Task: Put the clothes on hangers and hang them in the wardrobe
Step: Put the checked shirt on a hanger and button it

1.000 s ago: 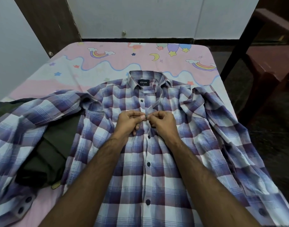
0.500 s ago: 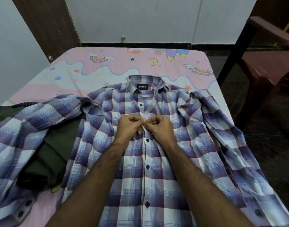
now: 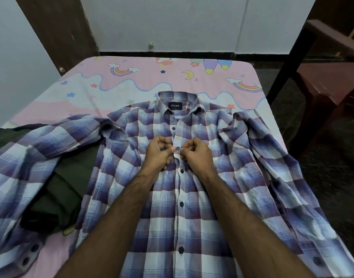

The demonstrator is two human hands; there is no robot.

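A purple, blue and white checked shirt (image 3: 172, 197) lies face up and spread flat on a bed covered by a pink sheet (image 3: 144, 81) printed with rainbows, stars and a moon. Its collar points toward the far edge, and both sleeves are flung out to the sides. The left hand (image 3: 159, 154) and the right hand (image 3: 196, 152) meet at the button placket on the chest, each with fingers curled and pinching the fabric edge on its own side of one dark button (image 3: 177, 148). The buttons below that one are fastened down the front. A dark green garment (image 3: 57, 189) lies partly under the shirt's left sleeve. A dark red chair (image 3: 332, 81) stands beside the bed on the right.
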